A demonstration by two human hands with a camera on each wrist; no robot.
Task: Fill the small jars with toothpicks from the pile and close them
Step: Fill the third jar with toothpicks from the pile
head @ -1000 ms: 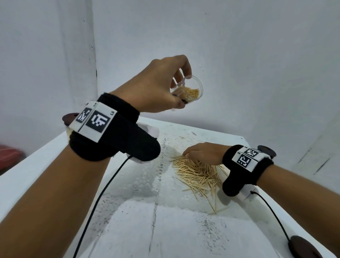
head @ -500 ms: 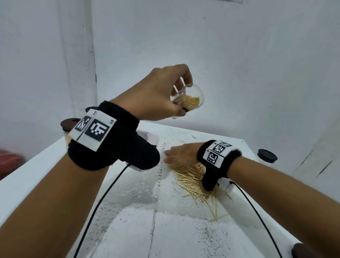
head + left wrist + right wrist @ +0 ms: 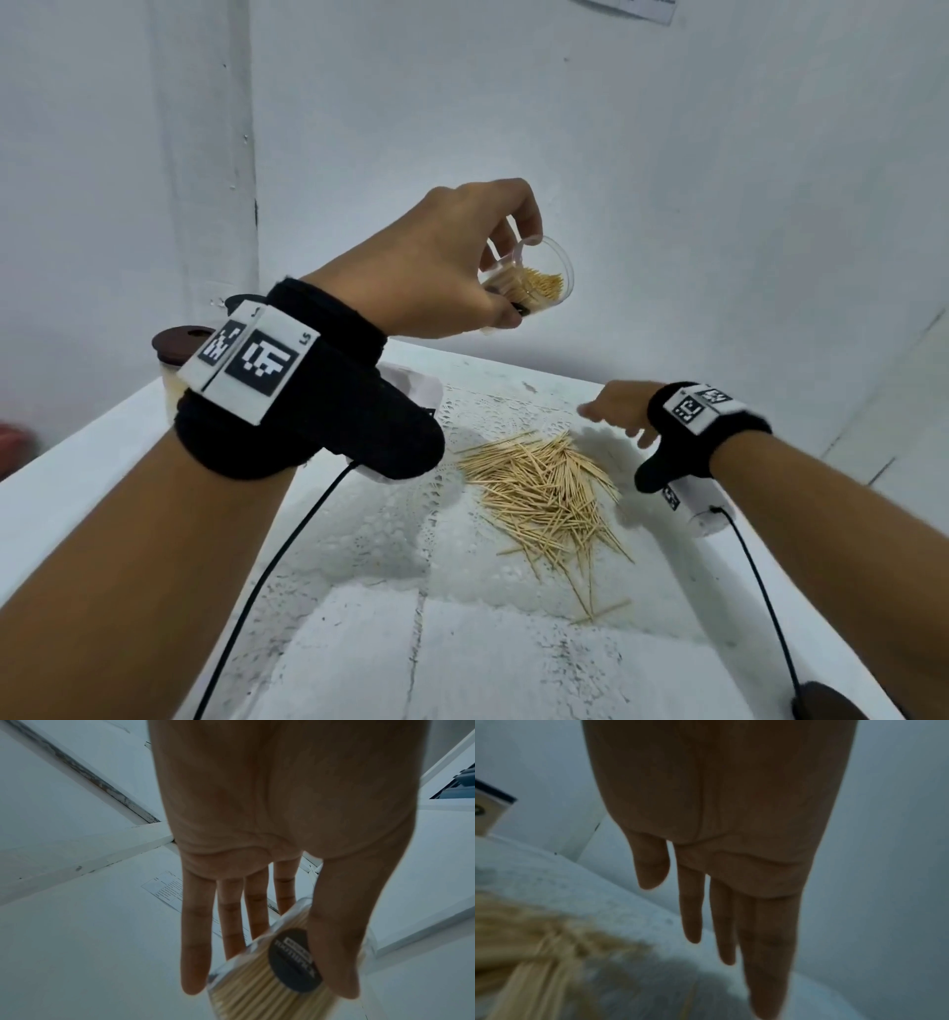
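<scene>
The left hand [image 3: 441, 267] pinches the small clear plastic jar [image 3: 534, 288] by its wall, tilted, above the pile of wooden toothpicks [image 3: 544, 483] on the white tabletop [image 3: 462, 668]. The jar seems light, smooth and slippery. The right hand [image 3: 619, 411] is released, beyond the pile; a second ago it rested on the pile.

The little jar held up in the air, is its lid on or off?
Off. The jar is tipped in the left hand, its round mouth open toward the camera, with toothpick tips showing inside.
</scene>
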